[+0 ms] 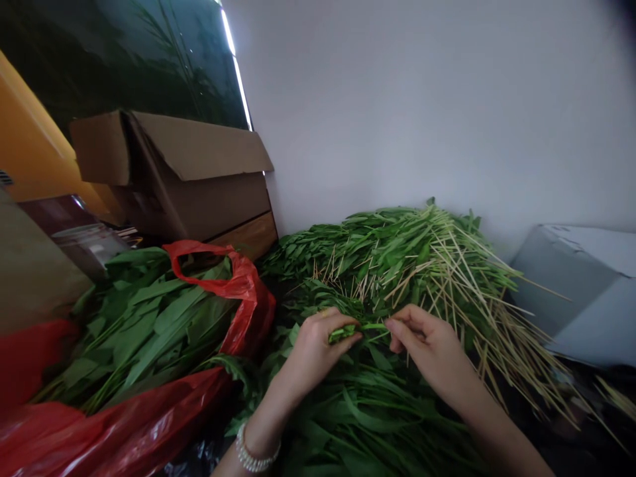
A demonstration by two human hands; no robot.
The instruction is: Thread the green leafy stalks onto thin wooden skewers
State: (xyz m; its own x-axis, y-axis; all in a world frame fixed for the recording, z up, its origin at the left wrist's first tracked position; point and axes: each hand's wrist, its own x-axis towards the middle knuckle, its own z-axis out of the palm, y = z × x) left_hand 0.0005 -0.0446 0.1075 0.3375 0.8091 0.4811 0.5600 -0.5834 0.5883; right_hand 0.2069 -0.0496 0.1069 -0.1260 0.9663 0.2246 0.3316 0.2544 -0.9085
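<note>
My left hand (318,344) is closed around a small green leafy bundle (342,333), its thumb and fingers wrapped about it. A thin green stem (372,326) runs from that bundle across to my right hand (422,341), where thumb and forefinger pinch its end. Beneath both hands lies a heap of long green leaves (377,411). Just behind them is a large pile of leafy greens (397,232) with bundled leaves, and from it many thin pale sticks (477,291) poke out toward the right.
At the left, a red plastic bag (248,285) holds broad green leaves (149,324). Behind it stands an open cardboard box (209,192) on a wooden surface. A white box (586,285) is at the right, and a pale wall (422,99) rises behind the pile.
</note>
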